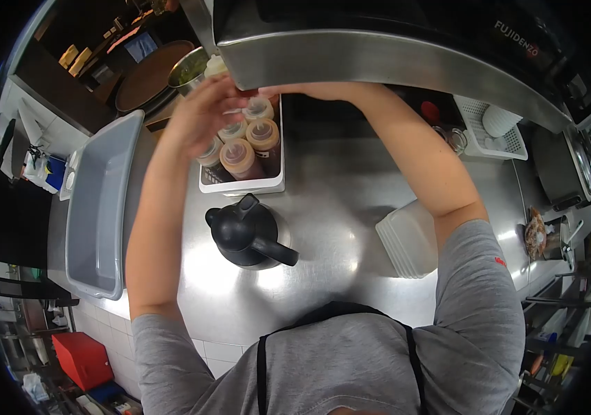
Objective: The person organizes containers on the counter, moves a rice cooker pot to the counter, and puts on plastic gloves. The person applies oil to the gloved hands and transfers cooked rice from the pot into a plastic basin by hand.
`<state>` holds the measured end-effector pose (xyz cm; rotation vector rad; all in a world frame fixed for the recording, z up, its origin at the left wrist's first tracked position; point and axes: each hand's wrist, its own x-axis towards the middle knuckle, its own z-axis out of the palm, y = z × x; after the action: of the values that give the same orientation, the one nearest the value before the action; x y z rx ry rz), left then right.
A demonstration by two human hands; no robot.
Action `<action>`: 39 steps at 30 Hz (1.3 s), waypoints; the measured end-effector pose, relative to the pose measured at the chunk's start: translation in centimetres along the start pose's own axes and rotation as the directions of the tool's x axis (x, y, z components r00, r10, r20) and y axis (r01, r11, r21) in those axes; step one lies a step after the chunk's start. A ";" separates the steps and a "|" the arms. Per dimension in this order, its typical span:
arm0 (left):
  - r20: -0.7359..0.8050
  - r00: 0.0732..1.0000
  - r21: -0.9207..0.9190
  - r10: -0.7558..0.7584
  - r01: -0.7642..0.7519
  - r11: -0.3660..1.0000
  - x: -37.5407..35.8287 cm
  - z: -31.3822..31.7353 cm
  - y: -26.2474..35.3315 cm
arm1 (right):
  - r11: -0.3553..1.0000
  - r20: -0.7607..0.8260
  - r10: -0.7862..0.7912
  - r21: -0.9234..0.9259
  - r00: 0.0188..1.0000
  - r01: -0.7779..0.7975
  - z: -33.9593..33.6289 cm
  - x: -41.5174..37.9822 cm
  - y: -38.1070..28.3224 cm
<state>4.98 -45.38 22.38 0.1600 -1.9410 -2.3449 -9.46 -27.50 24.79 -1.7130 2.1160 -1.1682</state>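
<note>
My left hand (207,111) is over the back of a white basket (243,187), its fingers apart above the squeeze bottles in it. Several clear-tipped bottles stand upright there, among them a brown-filled squeeze bottle (239,159). My right hand (323,90) reaches in from the other side, partly under the steel edge above, its fingertips close to my left hand. Between the hands shows a small red patch (246,92) that I cannot make out. The right fingers are mostly hidden. A black thermal jug (243,232) stands in front of the basket.
A grey tub (98,207) sits at the left. Stacked clear plastic containers (410,238) lie under my right arm. A white perforated basket (475,128) with white bowls (499,121) is at the back right. A steel-edged unit (378,59) overhangs the steel counter (323,207).
</note>
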 end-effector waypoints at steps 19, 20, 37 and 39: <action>-0.520 0.769 -0.115 -0.372 0.369 0.922 -3.5 -23.6 -19.4 | 0.224 -0.171 0.741 -0.849 0.650 -0.479 -11.2 -16.5 34.1; -0.534 0.771 -0.121 -0.347 0.336 0.934 -3.1 -22.8 -20.0 | 0.228 -0.165 0.742 -0.850 0.650 -0.476 -11.4 -17.1 34.5; -0.612 0.733 0.525 0.297 0.096 0.845 -8.5 -10.9 -8.3 | 0.687 -0.109 0.696 -0.185 0.710 -0.702 -10.3 -16.9 11.7; -0.616 0.703 0.516 0.356 0.019 0.857 -11.6 -7.7 -6.8 | 0.734 -0.028 0.668 -0.142 0.744 -0.664 -8.3 -20.1 5.3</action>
<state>17.55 -50.00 14.48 0.7423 -1.9396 -1.2998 -11.79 -5.69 20.42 -0.8228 2.5141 -0.7738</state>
